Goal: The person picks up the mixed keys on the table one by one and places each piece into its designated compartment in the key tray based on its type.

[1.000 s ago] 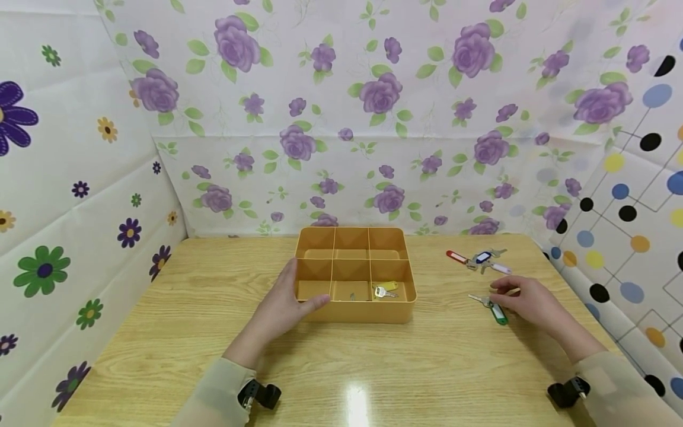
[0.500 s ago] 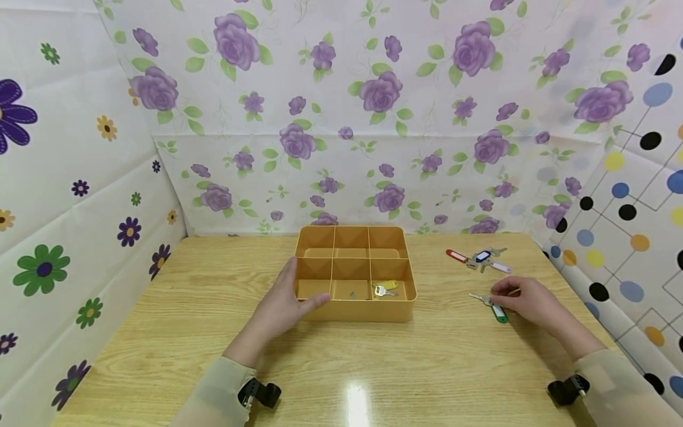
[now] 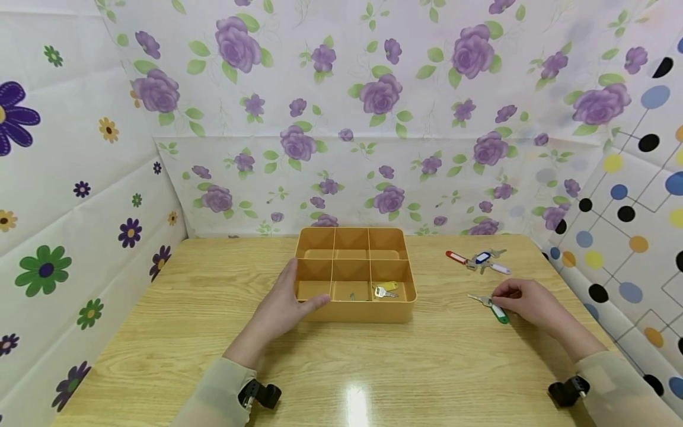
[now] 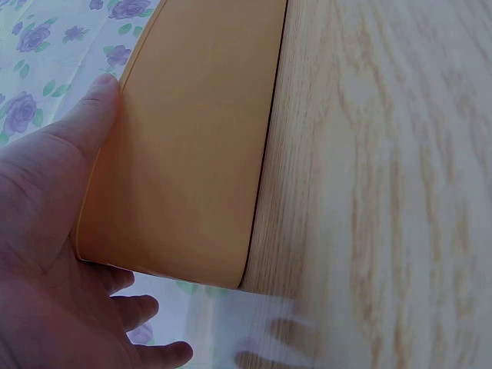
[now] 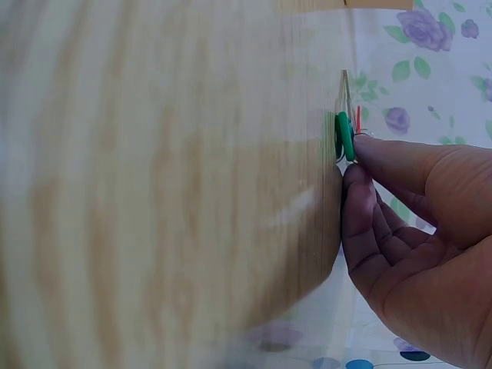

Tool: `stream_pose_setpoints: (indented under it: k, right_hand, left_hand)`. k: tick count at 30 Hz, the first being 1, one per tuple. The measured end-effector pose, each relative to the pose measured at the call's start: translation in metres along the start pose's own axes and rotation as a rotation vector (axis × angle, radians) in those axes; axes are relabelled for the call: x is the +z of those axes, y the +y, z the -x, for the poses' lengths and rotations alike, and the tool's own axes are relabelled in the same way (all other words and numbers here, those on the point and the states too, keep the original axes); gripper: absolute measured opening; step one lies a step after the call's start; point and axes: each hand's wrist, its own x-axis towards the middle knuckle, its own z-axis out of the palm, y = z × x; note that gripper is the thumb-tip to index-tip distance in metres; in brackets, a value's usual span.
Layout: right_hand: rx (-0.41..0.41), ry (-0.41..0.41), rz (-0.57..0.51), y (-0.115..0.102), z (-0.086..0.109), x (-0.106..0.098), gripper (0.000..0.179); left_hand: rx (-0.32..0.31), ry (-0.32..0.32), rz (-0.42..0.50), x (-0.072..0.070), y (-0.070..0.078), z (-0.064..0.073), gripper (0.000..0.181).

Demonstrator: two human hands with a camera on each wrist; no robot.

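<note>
An orange box (image 3: 354,311) with six-compartment-like dividers stands mid-table. At its front left corner is my left hand (image 3: 285,305), thumb (image 4: 96,115) along the front rim and straight fingers spread by the left side. My right hand (image 3: 528,302) pinches a key with a green tag (image 3: 499,314) low over the table at the right. In the right wrist view, the green tag (image 5: 345,137) is edge-on at thumb and index fingertips. A silver key (image 3: 385,292) with a yellow tag (image 3: 391,285) lies in the box's front right compartment.
Behind my right hand lie several keys with a red tag (image 3: 456,257), a blue tag (image 3: 482,257) and a lilac tag (image 3: 500,268). A small shiny object (image 3: 352,296) is in the front middle compartment. Patterned sheets (image 3: 341,178) enclose the wooden table (image 3: 331,367).
My right thumb and index finger have drawn together on the green-tagged key, which has barely shifted. My left hand and the box have stayed where they were.
</note>
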Motion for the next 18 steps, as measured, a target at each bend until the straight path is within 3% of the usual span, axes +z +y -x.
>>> stream_pose_setpoints:
  k: [18]
  right_hand:
    - [-0.014,0.018,0.008,-0.0019,0.0005,0.0004,0.011]
  left_hand:
    - [-0.005,0.005,-0.001,0.0003,-0.0003,0.0004,0.137]
